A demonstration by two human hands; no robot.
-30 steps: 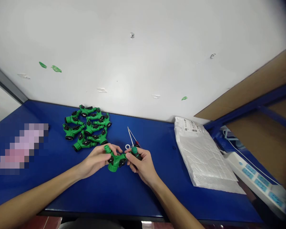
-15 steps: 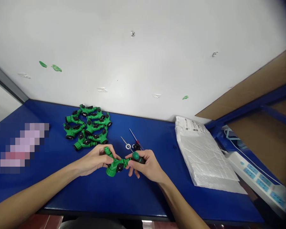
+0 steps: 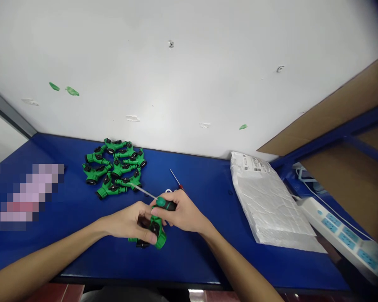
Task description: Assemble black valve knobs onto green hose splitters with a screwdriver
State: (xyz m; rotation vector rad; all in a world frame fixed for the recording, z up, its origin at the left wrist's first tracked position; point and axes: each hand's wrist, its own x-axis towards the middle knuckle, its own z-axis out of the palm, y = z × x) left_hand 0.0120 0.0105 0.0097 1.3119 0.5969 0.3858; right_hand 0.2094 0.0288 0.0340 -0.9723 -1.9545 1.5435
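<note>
My left hand (image 3: 134,222) grips a green Y-shaped hose splitter (image 3: 160,240) with black valve levers, low over the front of the table. In my right hand (image 3: 187,212) is a screwdriver (image 3: 166,204) with a green and black handle, its metal shaft pointing to the upper left. The right fingertips also reach the splitter's upper end, but whether they grip it is hidden. Just beyond my right hand lie a second, red-collared screwdriver (image 3: 176,178) and a white ring (image 3: 168,191), both partly covered.
Several more green splitters (image 3: 119,167) lie grouped on the blue table (image 3: 201,172) at the back left. A white padded mailer (image 3: 264,197) rests at the right, beside a power strip (image 3: 343,235). A white wall (image 3: 164,84) rises behind the table.
The splitter has been turned over and brought slightly nearer to me. My right hand moved left with the screwdriver, whose shaft now lies flatter and points further left.
</note>
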